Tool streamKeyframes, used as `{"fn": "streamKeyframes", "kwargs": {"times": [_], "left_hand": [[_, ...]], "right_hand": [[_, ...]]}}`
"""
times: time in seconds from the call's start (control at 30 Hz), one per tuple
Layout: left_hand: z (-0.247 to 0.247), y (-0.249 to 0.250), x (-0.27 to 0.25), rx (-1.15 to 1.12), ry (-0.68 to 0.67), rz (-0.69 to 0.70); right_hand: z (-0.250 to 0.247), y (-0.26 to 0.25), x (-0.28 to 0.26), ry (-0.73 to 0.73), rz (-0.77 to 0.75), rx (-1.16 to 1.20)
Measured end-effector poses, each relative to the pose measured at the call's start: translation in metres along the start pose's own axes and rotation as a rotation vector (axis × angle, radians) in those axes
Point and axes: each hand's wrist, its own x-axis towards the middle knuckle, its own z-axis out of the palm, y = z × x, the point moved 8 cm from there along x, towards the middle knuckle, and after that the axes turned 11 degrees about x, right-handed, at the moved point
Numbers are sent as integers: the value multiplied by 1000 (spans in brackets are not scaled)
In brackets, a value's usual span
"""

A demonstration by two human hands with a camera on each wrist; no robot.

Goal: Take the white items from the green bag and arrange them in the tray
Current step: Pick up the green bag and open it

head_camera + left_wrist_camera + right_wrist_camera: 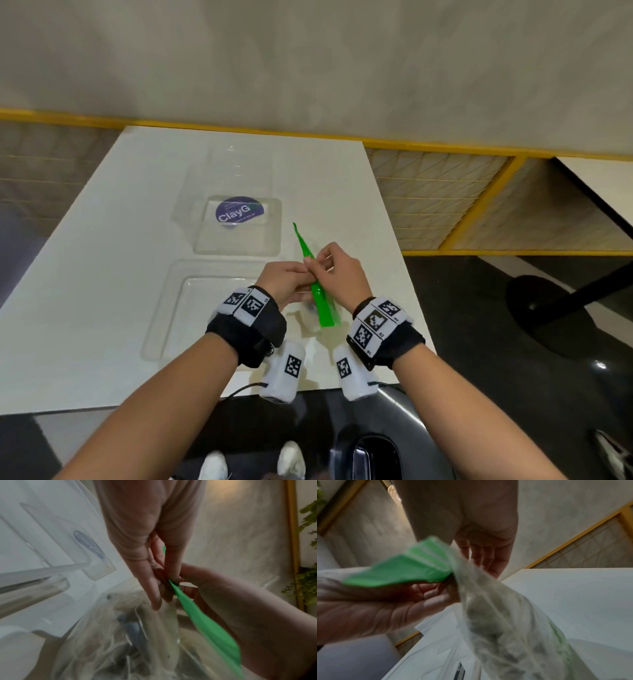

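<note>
A clear zip bag with a green top strip hangs above the white table near its front right. My left hand and right hand both pinch the strip from opposite sides. In the left wrist view my left fingers clamp the green strip, and the pale, blurred contents show through the plastic below. The right wrist view has the strip and the hanging bag body. A clear tray lies just left of my left wrist.
A clear lid with a round purple sticker lies beyond the tray. The table's right edge runs close to the bag. A yellow-framed mesh panel stands to the right, and a black round base sits on the dark floor.
</note>
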Motion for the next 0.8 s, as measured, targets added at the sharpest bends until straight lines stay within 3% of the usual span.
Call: {"fn": "streamKeyframes", "kwargs": {"times": [0.13,0.3,0.47,0.57,0.67,0.8], "left_hand": [[-2,0,5,-4,58,15],[-2,-1,10,-127,21,18],[-7,0,15,-52,106,28],[-7,-5,17,-169,90,8],[-14,-12,16,-415,81,-14],[-16,-18,9,-488,77,-43]], "right_hand": [[-1,1,9,1,-40,-61],[-1,3,18,14,5,-34],[5,-9,17,16,-11,-125],[-1,-10,19,66,-17,-139],[-24,14,27,173,144,55],[-26,57,28,184,428,543]]}}
